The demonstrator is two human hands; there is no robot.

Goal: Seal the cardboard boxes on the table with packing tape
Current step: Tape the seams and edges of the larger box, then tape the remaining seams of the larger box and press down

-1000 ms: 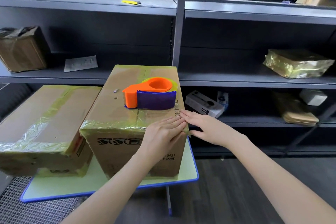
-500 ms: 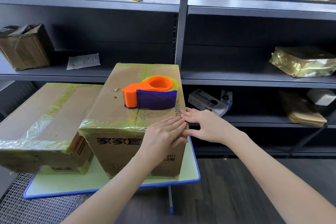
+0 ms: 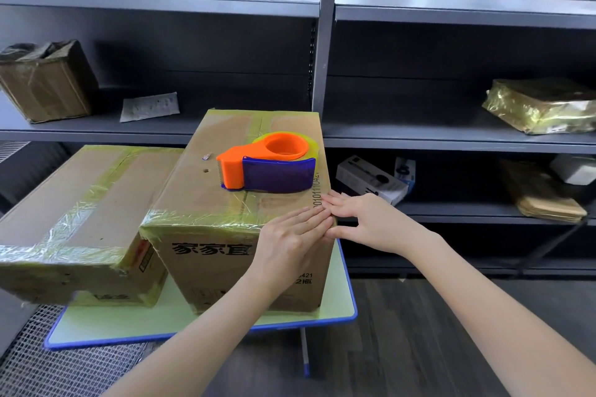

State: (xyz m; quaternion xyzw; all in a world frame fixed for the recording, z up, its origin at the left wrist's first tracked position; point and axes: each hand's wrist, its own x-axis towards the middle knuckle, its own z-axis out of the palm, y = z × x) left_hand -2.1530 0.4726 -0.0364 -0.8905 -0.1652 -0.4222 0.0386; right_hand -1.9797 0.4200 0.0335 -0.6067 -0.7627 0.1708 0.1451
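Step in hand: rubbing down the yellowish packing tape (image 3: 200,219) at the near right top corner of the taller cardboard box (image 3: 193,190).
Left hand (image 3: 290,235): lies flat on the box's front, fingers straight and reaching the corner; it holds nothing.
Right hand (image 3: 367,219): fingers extended with their tips on the top edge at that corner; it grips nothing.
Tape dispenser (image 3: 267,164): orange and purple, resting untouched on the box's top just behind the hands.
Boxes: both stand on the blue-rimmed table (image 3: 322,321). The lower cardboard box (image 3: 80,196) is just left of the taller one and already banded with tape.
Next move: probably picking up the dispenser, if any seam is left. Firm pressure at the corner comes first.
Writing: 家家宜 on the front. Digits run along the right top edge, roughly "01011104". "421" and "2瓶" show beside the left wrist, partly hidden.
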